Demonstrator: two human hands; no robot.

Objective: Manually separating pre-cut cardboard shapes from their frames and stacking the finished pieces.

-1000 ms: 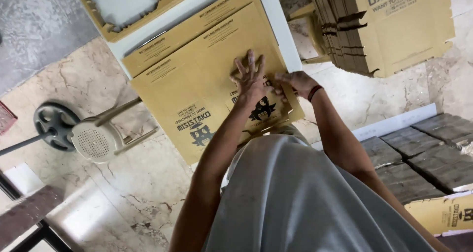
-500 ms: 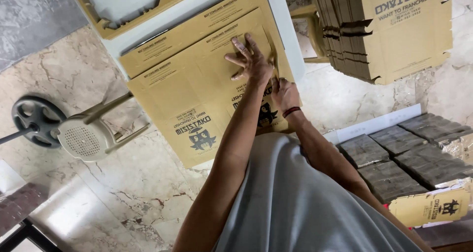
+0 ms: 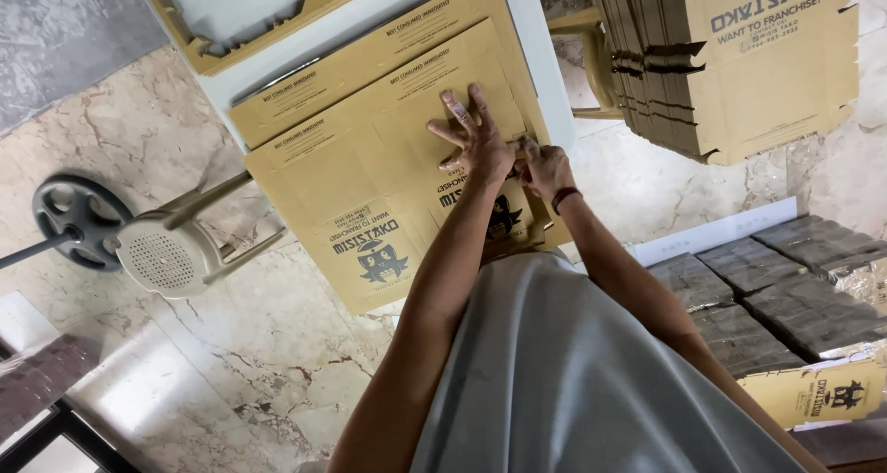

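Since the earlier frame the left hand (image 3: 476, 140) has stayed flat, fingers spread wide, on the flattened cardboard box (image 3: 388, 168) lying on the white tabletop (image 3: 531, 30). The right hand (image 3: 543, 165) seems to pinch a flap at the box's edge; its fingertips are hidden.

A: Right hand (image 3: 543, 166) partly covered by left hand (image 3: 476, 139); its fingertips and grip can't be read.

B: Noted. Flat carton (image 3: 388, 177): near edge hidden behind arms and shirt. Stack of folded cartons (image 3: 739, 57) cut off at top edge.
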